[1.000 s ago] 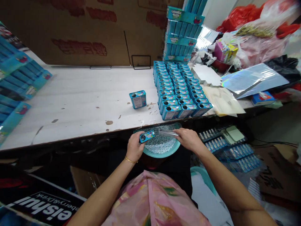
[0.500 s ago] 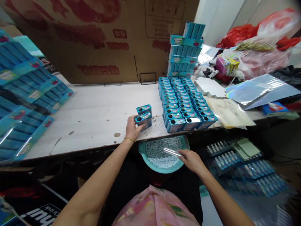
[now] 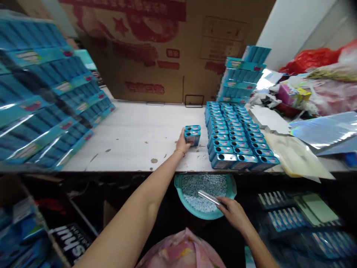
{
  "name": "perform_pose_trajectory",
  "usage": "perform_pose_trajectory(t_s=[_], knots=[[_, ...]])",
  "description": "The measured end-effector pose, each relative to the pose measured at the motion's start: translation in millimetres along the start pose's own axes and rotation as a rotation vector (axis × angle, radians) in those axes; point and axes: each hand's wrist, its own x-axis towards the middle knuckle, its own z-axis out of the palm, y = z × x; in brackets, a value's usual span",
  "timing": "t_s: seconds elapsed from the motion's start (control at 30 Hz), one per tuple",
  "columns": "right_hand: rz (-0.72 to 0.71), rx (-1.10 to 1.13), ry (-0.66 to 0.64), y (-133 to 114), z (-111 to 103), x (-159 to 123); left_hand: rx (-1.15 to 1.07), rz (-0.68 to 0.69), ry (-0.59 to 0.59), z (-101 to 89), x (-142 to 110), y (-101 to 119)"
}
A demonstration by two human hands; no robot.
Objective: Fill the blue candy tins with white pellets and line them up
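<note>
My left hand (image 3: 182, 142) reaches onto the white tabletop, its fingers closed around the left side of blue candy tins (image 3: 193, 138). Two tins stand together there, one behind the other; their tops show dark round openings. In my right hand (image 3: 232, 212) is a shiny metal scoop (image 3: 208, 197), pointing left over a teal basin (image 3: 192, 212). Small pale candies (image 3: 205, 186) fill the basin, which sits below the table's front edge. To the right of my left hand, rows of matching tins (image 3: 231, 136) stand packed together on the table.
Wrapped blue display boxes (image 3: 50, 100) are stacked at the left, more (image 3: 240, 80) at the back right. A big cardboard box (image 3: 167, 52) walls off the back. Pale sheets (image 3: 295, 154) and plastic bags (image 3: 331, 93) lie at the right; packed tins (image 3: 288, 217) sit lower right.
My left hand has carried a tin from over the basin onto the table, up against the lone tin there. My right hand keeps the scoop above the basin. The view has shifted.
</note>
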Motion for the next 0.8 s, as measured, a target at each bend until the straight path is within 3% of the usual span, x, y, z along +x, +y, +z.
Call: perform_pose_trajectory(t_s=[0.07,0.13,0.2,0.27,0.33,0.4,0.43,0.47,0.5,0.57,0.6,0.7,0.8], knots=[[-0.021,0.03,0.0,9,6,3,0.083,0.017,0.069,-7.4,-16,3],[-0.022,0.063,0.003,23,13,10,0.156,0.106,0.133,-34.6,-45,4],[0.0,0.09,0.009,40,22,21,0.253,0.192,0.231,-84.7,-84,2],[0.026,0.104,0.002,53,32,34,0.393,0.168,0.439,-155.1,-133,-1],[0.045,0.111,-0.029,59,38,43,0.564,0.022,0.739,-235.3,-192,-7],[0.068,0.115,-0.068,58,41,48,0.752,-0.222,0.957,-309.8,-251,-19],[0.085,0.113,-0.086,55,41,49,0.837,-0.385,1.0,-340.1,-278,-28],[0.105,0.107,-0.095,52,41,50,0.899,-0.566,0.939,-364.1,-302,-39],[0.126,0.1,-0.098,49,40,51,0.946,-0.715,0.801,-381.3,-323,-50],[0.16,0.11,-0.102,44,41,53,1.032,-0.849,0.474,-397.6,-353,-71],[0.168,0.129,-0.102,43,42,53,1.038,-0.874,0.396,-399.0,-362,-81],[0.153,0.179,-0.088,40,47,52,1.067,-0.908,0.344,-393.8,-373,-99],[0.114,0.192,-0.085,38,52,45,1.098,-0.903,0.332,-393.4,-371,-97]])
